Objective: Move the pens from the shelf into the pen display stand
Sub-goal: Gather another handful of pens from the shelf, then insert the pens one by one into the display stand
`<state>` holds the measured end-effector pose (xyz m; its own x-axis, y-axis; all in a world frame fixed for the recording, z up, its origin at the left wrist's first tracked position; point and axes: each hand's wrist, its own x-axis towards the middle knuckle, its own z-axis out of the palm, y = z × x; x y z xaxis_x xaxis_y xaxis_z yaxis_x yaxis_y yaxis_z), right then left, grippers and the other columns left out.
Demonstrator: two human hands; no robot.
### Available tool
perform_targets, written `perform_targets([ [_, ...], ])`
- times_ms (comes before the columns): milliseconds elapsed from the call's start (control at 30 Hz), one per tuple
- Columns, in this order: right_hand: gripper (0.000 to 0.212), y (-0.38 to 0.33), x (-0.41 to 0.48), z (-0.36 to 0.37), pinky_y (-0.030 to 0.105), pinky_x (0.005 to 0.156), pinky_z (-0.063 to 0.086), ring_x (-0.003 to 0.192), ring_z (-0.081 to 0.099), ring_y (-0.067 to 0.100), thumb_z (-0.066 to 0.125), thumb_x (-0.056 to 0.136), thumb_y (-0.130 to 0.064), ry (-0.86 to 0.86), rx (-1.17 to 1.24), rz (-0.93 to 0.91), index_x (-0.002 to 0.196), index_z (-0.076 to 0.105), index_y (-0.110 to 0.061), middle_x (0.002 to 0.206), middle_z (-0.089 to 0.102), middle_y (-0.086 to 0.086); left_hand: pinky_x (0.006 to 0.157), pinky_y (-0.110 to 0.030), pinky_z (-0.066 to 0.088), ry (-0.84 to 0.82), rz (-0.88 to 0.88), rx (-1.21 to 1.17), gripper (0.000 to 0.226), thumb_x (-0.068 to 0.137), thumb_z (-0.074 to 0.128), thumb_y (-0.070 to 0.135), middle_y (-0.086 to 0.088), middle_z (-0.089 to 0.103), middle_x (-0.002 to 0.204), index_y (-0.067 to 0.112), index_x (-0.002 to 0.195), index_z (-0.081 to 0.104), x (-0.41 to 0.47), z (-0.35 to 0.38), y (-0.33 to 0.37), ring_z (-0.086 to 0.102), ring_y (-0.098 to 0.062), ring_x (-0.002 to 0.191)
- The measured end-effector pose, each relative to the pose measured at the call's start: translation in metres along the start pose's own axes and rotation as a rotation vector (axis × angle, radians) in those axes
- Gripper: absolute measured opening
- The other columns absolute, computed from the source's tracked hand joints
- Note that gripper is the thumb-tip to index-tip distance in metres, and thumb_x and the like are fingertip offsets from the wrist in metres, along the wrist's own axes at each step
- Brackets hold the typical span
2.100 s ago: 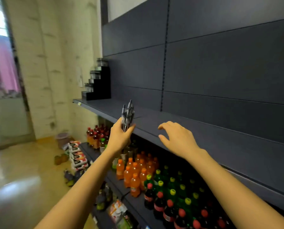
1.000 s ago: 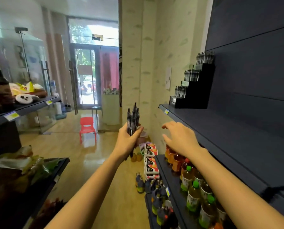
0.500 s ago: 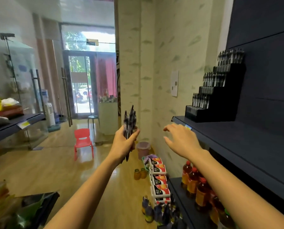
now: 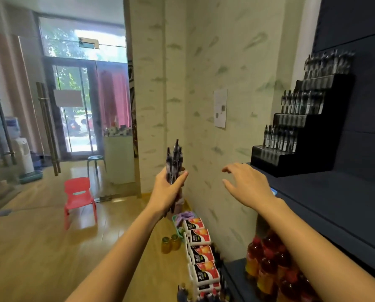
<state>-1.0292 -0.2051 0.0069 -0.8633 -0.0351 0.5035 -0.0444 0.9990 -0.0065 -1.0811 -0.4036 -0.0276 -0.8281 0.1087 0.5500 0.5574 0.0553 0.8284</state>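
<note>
Closer than before, the pen display stand [image 4: 308,136] is seen on the shelf [image 4: 334,203]. Well left of the stand, a bundle of pens [image 4: 175,158] is clamped upright in the fingers of the left hand [image 4: 168,192]. Nearer the stand, the right hand [image 4: 247,184] is spread, empty; insertion seems imminent.

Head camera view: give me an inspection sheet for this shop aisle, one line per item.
Surface: dark shelf, carrying the pen stand at its far end.
Job's things: bundle of pens held upright; more pens stand in the stand's tiers.
Clutter: drink bottles below the shelf; cartons on the floor.
Hands: left hand grips the pens; right hand open, empty.
Cables: nothing seen.
Surroundings: red chair, glass door.
</note>
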Motion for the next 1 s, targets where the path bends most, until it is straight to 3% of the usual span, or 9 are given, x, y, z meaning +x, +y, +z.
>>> perform_targets([
  [533, 0.033, 0.067, 0.162, 0.077, 0.032, 0.088, 0.044, 0.121, 0.048, 0.016, 0.045, 0.097, -0.035, 0.049, -0.043, 0.177, 0.128, 0.05, -0.025, 0.132, 0.053, -0.005, 0.039, -0.019, 0.038, -0.201, 0.034, -0.167, 0.01, 0.094, 0.056, 0.012, -0.009, 0.045, 0.053, 0.004, 0.093, 0.05, 0.202, 0.07, -0.091, 0.043, -0.008, 0.035],
  [1000, 0.031, 0.109, 0.198, 0.085, 0.031, 0.088, 0.046, 0.117, 0.051, 0.014, 0.045, 0.097, -0.035, 0.137, -0.24, 0.553, 0.126, 0.053, -0.024, 0.126, 0.056, -0.006, 0.041, -0.018, 0.039, -0.629, 0.056, -0.474, 0.002, 0.095, 0.055, 0.019, -0.005, 0.047, 0.048, 0.017, 0.094, 0.055, 0.317, 0.168, -0.135, 0.044, -0.008, 0.038],
])
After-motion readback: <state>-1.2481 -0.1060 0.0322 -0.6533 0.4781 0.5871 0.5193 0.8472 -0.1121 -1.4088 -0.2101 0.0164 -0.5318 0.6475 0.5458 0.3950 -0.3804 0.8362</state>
